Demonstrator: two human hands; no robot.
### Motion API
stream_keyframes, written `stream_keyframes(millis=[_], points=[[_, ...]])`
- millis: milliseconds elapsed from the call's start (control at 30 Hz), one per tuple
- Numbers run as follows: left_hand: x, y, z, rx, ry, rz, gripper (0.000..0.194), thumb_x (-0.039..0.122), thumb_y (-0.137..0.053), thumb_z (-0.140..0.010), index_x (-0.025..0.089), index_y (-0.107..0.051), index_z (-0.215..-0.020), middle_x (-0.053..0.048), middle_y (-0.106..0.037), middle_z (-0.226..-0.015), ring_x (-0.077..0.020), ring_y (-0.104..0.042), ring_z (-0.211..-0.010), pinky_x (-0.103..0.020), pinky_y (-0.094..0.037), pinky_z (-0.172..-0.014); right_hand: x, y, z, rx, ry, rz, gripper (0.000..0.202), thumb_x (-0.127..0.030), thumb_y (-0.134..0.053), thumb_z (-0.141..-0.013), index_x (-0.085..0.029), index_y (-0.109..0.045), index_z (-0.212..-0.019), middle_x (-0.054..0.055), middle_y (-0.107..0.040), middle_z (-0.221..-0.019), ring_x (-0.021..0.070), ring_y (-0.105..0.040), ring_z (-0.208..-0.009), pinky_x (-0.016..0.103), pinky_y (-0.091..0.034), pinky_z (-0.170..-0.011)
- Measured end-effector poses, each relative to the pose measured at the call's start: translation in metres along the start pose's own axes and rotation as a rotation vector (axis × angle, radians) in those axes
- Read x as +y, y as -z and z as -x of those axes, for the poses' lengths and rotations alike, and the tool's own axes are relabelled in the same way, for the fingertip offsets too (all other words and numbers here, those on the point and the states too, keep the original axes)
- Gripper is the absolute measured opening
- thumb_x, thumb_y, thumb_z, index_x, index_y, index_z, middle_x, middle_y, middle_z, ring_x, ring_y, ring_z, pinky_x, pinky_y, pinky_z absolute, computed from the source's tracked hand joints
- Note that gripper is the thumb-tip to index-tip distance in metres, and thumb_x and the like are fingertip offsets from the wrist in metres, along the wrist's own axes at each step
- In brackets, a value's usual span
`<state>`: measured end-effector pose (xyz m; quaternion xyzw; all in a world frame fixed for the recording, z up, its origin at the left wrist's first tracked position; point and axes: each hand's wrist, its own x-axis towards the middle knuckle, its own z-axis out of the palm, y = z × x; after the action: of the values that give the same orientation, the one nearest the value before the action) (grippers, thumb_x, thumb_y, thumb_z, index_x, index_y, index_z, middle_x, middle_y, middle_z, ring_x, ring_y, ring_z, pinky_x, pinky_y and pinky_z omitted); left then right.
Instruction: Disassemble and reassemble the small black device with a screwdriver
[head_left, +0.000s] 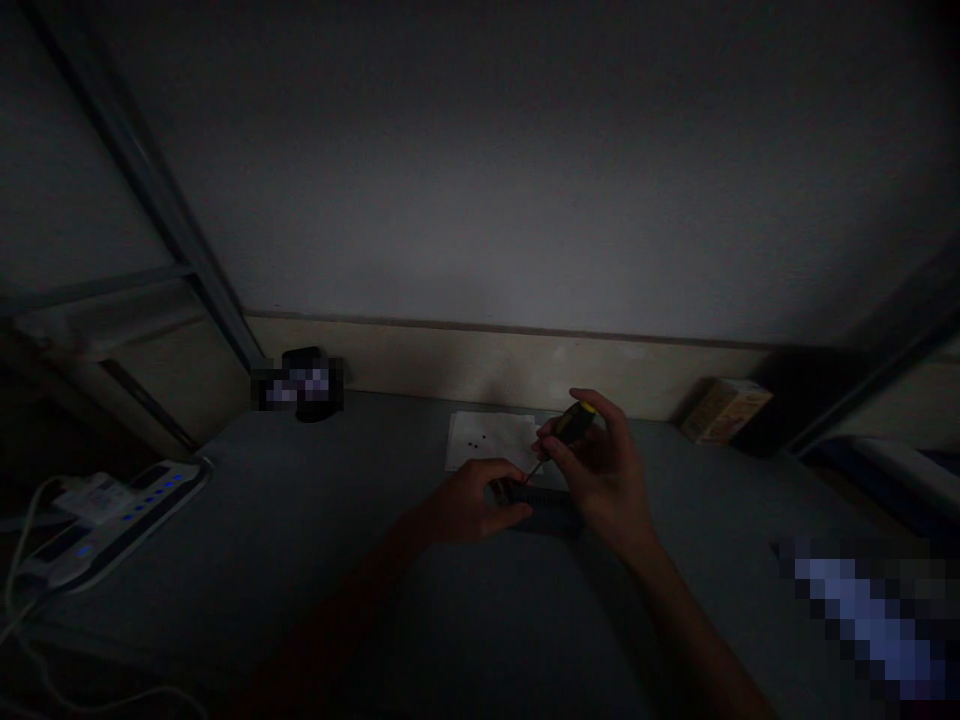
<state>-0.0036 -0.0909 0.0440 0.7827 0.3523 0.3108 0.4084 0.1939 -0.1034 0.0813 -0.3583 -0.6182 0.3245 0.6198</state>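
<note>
In the dim light my right hand (611, 490) is closed around a screwdriver (574, 424) with a dark handle and a yellow end. Its thin shaft slants down to the left, and the tip meets a dark, ridged device (546, 497) on the table. My left hand (480, 500) grips the left end of that device between thumb and fingers. What kind of device it is, I cannot make out. Just behind lies a white sheet (502, 430) with several tiny dark bits (475, 446) on it, perhaps screws.
A white power strip (135, 520) with blue lights and cables lies at the left. At the back left stands a dark object (319, 405), partly blurred out. A small patterned box (724, 410) is at the back right, and a pixelated bright object (862, 620) at the front right.
</note>
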Motion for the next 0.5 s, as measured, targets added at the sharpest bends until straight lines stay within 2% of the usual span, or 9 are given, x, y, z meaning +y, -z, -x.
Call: stream_keyframes(millis=[100,267,367,500], points=[[-0.0002,-0.0007,-0.0003,-0.008,-0.007,0.004,0.030,0.032,-0.077,-0.087,0.018,-0.073,-0.112,-0.007,-0.075,-0.107,-0.0216,-0.068,-0.097,-0.034,-0.052,-0.091,0.0010,-0.0012,0.0002,-0.007,-0.001,-0.010,0.055,-0.026,-0.070,-0.093,-0.037,-0.047,-0.142,0.004,-0.069,-0.103,0.0209,-0.072,-0.083,0.043,-0.063,-0.078],[-0.0021,-0.0019,0.0003,-0.001,-0.006,-0.016,0.030,0.034,-0.077,-0.087,0.018,-0.072,-0.112,-0.005,-0.074,-0.105,-0.0212,-0.068,-0.096,-0.032,-0.051,-0.090,-0.0031,-0.0021,0.0000,0.041,0.021,0.130,0.062,-0.030,-0.069,-0.093,-0.041,-0.046,-0.150,0.007,-0.061,-0.128,0.0249,-0.069,-0.099,0.048,-0.062,-0.086],[-0.0033,-0.0028,0.0001,0.004,-0.025,-0.023,0.026,0.032,-0.076,-0.087,0.018,-0.072,-0.109,-0.005,-0.073,-0.102,-0.0206,-0.067,-0.095,-0.031,-0.051,-0.087,-0.0051,-0.0002,0.0004,0.043,0.050,0.207,0.068,-0.032,-0.066,-0.095,-0.041,-0.039,-0.157,0.006,-0.064,-0.119,0.0253,-0.068,-0.096,0.050,-0.061,-0.088],[-0.0028,-0.0033,-0.0012,-0.005,-0.032,-0.009,0.024,0.032,-0.075,-0.088,0.018,-0.071,-0.107,-0.004,-0.072,-0.098,-0.0205,-0.067,-0.093,-0.031,-0.051,-0.085,-0.0049,0.0015,0.0023,-0.053,0.055,0.117,0.063,-0.031,-0.057,-0.100,-0.042,-0.035,-0.158,0.006,-0.068,-0.117,0.0259,-0.069,-0.099,0.050,-0.060,-0.091]])
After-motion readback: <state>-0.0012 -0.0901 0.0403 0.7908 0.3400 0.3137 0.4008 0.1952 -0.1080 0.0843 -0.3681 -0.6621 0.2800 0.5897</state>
